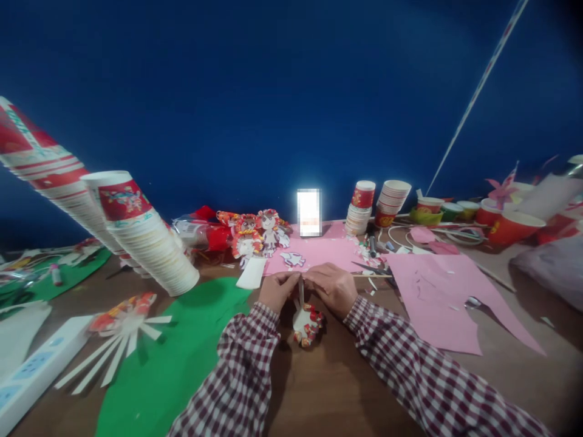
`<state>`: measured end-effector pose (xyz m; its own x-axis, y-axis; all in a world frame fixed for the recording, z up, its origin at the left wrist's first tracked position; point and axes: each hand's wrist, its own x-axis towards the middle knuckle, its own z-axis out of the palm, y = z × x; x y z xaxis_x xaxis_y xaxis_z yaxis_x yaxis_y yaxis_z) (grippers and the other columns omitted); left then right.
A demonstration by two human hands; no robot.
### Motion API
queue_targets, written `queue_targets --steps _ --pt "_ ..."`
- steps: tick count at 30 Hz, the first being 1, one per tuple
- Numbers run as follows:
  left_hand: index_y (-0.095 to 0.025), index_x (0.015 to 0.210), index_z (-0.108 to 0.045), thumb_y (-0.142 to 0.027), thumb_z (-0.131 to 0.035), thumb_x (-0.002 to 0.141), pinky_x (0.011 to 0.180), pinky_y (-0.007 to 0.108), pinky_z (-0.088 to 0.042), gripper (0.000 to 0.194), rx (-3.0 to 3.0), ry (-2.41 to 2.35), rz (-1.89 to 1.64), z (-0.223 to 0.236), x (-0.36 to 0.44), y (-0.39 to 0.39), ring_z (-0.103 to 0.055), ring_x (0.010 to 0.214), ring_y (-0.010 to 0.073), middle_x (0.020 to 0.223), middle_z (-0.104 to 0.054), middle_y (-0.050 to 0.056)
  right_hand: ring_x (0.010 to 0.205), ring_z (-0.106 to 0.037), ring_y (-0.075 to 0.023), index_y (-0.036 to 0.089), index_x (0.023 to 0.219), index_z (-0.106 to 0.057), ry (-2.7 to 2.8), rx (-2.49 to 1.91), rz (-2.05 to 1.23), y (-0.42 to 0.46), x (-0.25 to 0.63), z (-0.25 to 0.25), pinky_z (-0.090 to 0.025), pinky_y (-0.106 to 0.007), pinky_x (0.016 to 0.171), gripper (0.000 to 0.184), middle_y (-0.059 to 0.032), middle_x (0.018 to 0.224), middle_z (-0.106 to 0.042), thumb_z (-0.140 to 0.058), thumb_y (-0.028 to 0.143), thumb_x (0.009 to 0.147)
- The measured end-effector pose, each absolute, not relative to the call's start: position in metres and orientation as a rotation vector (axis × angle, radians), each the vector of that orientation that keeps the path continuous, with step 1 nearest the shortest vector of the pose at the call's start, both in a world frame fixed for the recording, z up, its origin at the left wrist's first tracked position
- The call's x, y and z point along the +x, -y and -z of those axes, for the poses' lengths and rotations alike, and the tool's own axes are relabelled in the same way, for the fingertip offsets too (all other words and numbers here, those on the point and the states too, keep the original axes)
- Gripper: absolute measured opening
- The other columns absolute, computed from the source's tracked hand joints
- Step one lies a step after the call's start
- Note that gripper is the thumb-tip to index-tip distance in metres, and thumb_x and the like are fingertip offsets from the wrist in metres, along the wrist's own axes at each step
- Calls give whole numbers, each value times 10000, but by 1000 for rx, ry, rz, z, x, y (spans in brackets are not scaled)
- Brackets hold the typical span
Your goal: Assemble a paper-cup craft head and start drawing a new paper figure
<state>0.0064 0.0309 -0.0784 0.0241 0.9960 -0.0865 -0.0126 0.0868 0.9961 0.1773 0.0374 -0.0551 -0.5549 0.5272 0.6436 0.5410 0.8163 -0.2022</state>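
Observation:
My left hand [280, 290] and my right hand [334, 290] are close together over the table, both closed in a pinch. Between them they grip a narrow strip of a cut paper cup [310, 326]. Its white round base and curled red-and-gold strips hang below my fingers. Just beyond my hands lies a white paper cutout [292, 259] with a dark outline, on a pink sheet [319, 250]. A short white paper piece [251, 274] rests left of my left hand. My fingertips partly hide the strip's upper end.
Tall leaning cup stacks [150, 243] stand at left, near a green sheet [182, 364], another cut cup [122, 325] and a power strip [40, 370]. Paper figures [257, 233] stand at the back. Scissors [371, 269] and a cut pink sheet [437, 297] lie at right.

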Motion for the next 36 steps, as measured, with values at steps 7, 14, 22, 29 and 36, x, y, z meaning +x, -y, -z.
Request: queue_targets --steps 7,14,22,29,36 --pt "-117 700 -653 -477 -556 690 462 201 -399 373 1338 -1289 -1138 76 6 -29 -496 476 97 554 -599 11 874 -536 -170 193 1006 -602 2264 -801 28 -37 177 56 -422 -294 775 231 -59 959 -628 -433 196 848" --pt "-107 723 -674 -455 -555 693 467 203 -384 369 1451 -1347 -1141 66 7 -26 -507 492 106 590 -636 26 872 -537 -168 191 998 -605 2246 -806 -3 -37 177 57 -420 -293 782 221 -57 947 -631 -443 210 849" --pt "-108 727 -674 -431 -551 696 479 216 -394 347 1511 -1391 -1149 64 9 -25 -523 496 117 592 -643 32 863 -538 -162 188 973 -617 2222 -842 -79 -38 176 57 -423 -288 781 213 -51 938 -633 -452 184 839" --pt "-110 727 -670 -408 -553 703 462 206 -393 321 1514 -1382 -1173 61 11 -23 -520 490 117 573 -635 32 860 -551 -152 197 963 -620 2215 -859 -122 -38 175 55 -432 -276 773 218 -47 920 -639 -454 156 827" --pt "-115 706 -666 -398 -567 691 458 201 -399 300 1490 -1361 -1185 59 12 -21 -509 477 108 565 -629 24 853 -562 -144 206 957 -621 2217 -899 -118 -36 175 54 -434 -263 767 205 -36 919 -647 -461 175 833"
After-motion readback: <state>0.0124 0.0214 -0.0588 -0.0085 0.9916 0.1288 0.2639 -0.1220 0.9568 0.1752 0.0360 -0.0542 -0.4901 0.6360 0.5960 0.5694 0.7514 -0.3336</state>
